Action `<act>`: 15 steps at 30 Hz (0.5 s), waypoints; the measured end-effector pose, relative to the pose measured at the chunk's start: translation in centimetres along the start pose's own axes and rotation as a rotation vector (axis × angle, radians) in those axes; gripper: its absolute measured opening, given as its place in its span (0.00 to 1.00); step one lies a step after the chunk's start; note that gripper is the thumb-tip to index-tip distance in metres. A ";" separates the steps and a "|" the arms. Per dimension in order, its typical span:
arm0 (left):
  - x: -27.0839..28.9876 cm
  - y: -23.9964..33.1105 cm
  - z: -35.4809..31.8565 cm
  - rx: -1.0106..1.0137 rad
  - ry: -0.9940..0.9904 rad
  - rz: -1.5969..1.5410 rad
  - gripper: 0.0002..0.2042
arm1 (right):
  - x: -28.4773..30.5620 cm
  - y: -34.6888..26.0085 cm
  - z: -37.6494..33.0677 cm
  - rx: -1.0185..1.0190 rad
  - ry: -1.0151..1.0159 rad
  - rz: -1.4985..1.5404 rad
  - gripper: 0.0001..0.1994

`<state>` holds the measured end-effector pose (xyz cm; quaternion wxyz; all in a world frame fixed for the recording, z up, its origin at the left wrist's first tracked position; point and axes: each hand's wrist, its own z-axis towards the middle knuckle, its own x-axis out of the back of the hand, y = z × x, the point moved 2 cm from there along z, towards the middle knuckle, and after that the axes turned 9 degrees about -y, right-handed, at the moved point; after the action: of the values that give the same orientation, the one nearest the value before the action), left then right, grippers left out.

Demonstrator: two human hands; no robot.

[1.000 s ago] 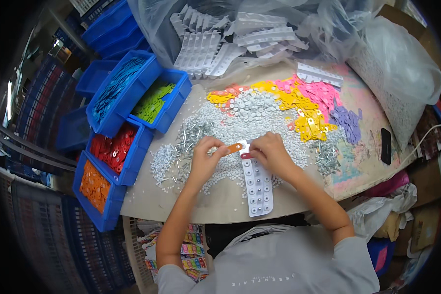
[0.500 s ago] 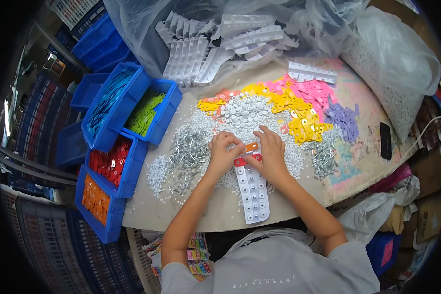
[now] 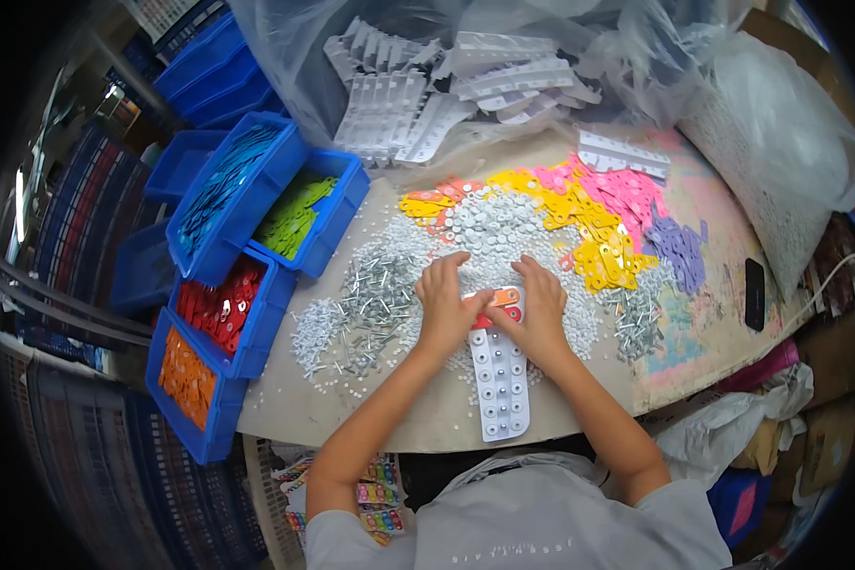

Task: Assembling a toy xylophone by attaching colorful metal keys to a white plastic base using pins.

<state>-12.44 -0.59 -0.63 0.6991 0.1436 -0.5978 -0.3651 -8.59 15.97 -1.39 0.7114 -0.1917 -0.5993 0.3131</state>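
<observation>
A white plastic strip (image 3: 500, 389) with rows of round studs lies lengthwise in front of me on the table. Across its far end sit an orange plastic piece (image 3: 507, 296) and, just nearer, a red plastic piece (image 3: 513, 313). My left hand (image 3: 443, 302) is at the left of that end, fingers stretched forward and thumb on the pieces. Opposite it, my right hand (image 3: 541, 318) has its fingers spread along the right side, and its thumb meets the left one over the pieces. The thumbs cover the pieces' left part.
Beyond my hands are heaped white plastic caps (image 3: 499, 223), with metal pins (image 3: 380, 294) to the left. Yellow pieces (image 3: 608, 256), pink pieces (image 3: 627, 199) and purple pieces (image 3: 674, 249) lie farther right. Blue bins (image 3: 266, 318) line the left edge; a black phone (image 3: 754, 294) lies right.
The orange piece, pinched in my left hand above the strip before, now lies across the strip's far end beyond the red one. My left fingers have opened, and both thumbs have come together on the pieces.
</observation>
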 end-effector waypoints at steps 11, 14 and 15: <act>33.3 -15.2 9.3 0.116 0.597 0.496 0.15 | 3.6 -3.4 1.6 0.100 0.076 0.051 0.22; 40.4 -25.4 7.0 0.423 0.361 0.414 0.21 | 3.1 -7.3 3.6 0.265 0.077 0.089 0.12; 41.2 -28.5 6.5 0.528 0.172 0.330 0.25 | 2.1 -8.8 4.7 0.356 0.021 0.104 0.12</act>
<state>-27.40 -46.95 12.88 0.7354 0.2516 -0.6259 -0.0654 -11.07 10.52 6.82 0.7232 -0.0968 -0.5161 0.4487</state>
